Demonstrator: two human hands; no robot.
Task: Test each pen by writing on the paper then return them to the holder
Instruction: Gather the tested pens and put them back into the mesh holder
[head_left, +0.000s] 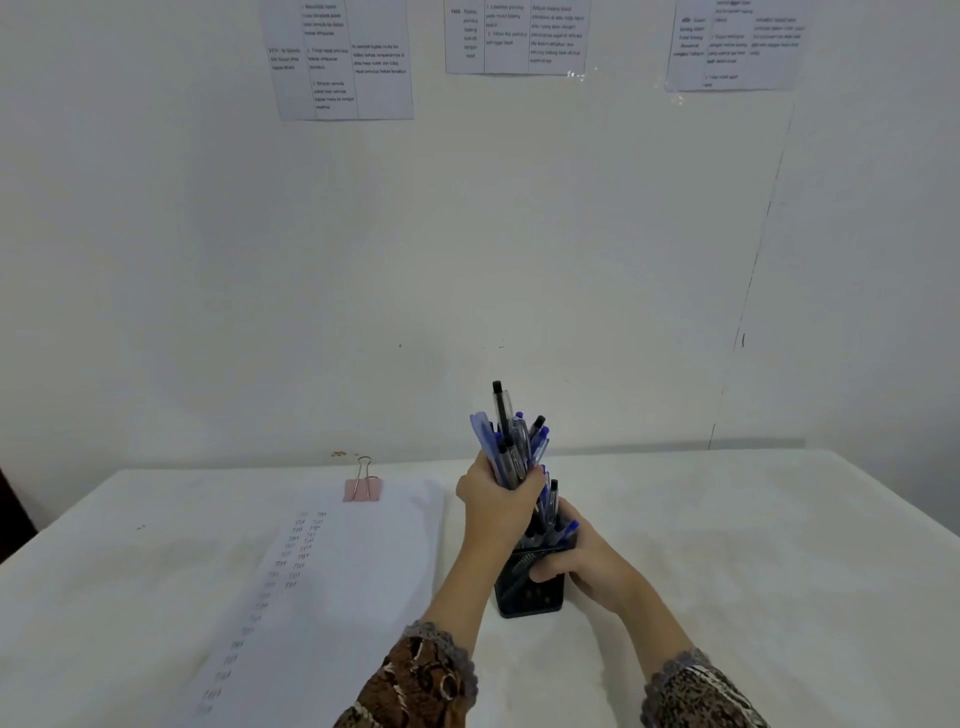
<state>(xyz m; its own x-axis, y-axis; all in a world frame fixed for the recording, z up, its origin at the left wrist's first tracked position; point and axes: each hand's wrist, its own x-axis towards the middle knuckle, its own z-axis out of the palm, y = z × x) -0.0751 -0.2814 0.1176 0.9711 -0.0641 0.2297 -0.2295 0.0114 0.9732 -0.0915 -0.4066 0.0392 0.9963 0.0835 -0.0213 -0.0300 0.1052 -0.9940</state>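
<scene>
Black mesh is what your right hand (582, 564) has hold of: its fingers (543, 569) curl round the near face of the pen holder (530, 595); the holder stands upright on the white table (753, 545). Your left hand (493, 506) sits just above those right fingers, closed tight round a bundle of pens (511, 441); the blue and black caps fan out above your left fingers, and the lower ends run down towards the holder's mouth, though you cannot tell how far in they reach. A few other pens (563, 527) stand in the holder, between your left fingers and the back of your right hand. Near your left fingers, on their left side, lies the paper (363, 561), with two columns of short test marks running towards you; a pink binder clip (362, 489) grips its far edge. Patterned sleeves (415, 680) cover both wrists. Well beyond your fingers, printed sheets (345, 62) hang on the pale wall (519, 234).
</scene>
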